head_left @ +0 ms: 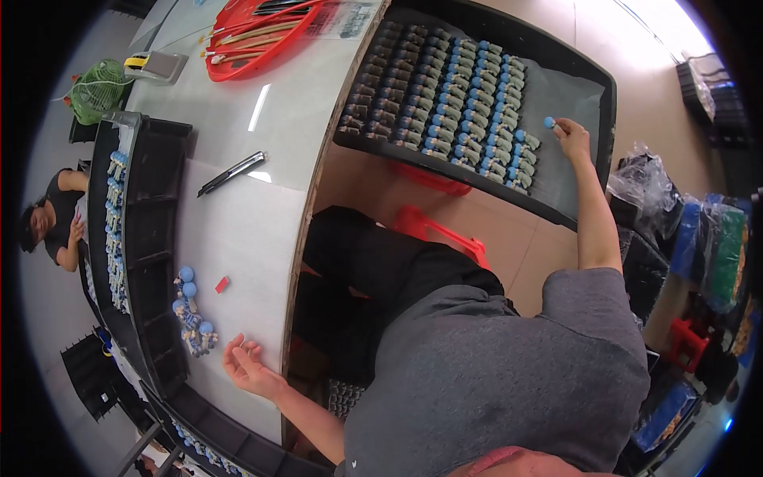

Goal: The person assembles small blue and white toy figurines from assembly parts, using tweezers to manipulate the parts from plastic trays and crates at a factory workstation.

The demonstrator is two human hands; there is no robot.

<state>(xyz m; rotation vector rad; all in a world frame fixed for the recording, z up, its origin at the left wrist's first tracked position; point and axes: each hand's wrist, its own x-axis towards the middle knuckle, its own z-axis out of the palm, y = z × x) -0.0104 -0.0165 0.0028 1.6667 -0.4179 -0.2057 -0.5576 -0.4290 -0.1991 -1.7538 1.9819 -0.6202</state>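
My right hand (574,141) is closed in a pinch on a small figurine with a round blue head (549,122). It hovers at the right side of a large black tray (610,119), over the grey lining sheet. Rows of small figurines (477,103) fill the tray's left and middle, some dark, others blue and pale green. My left hand (253,367) is over the white table's edge, fingers loosely bent and apart, seemingly with nothing in them. Just beyond it lies a cluster of blue-headed figurines (191,314) on a white sheet (238,262). A small red block (222,283) lies beside them.
On the table are a utility knife (232,172) and a red basin (230,67) with brushes. A black divided rack (151,238) with figurines lines the far side, near a green fan (97,91). A co-worker (60,211) is beyond. A red stool (437,230) stands below the tray.
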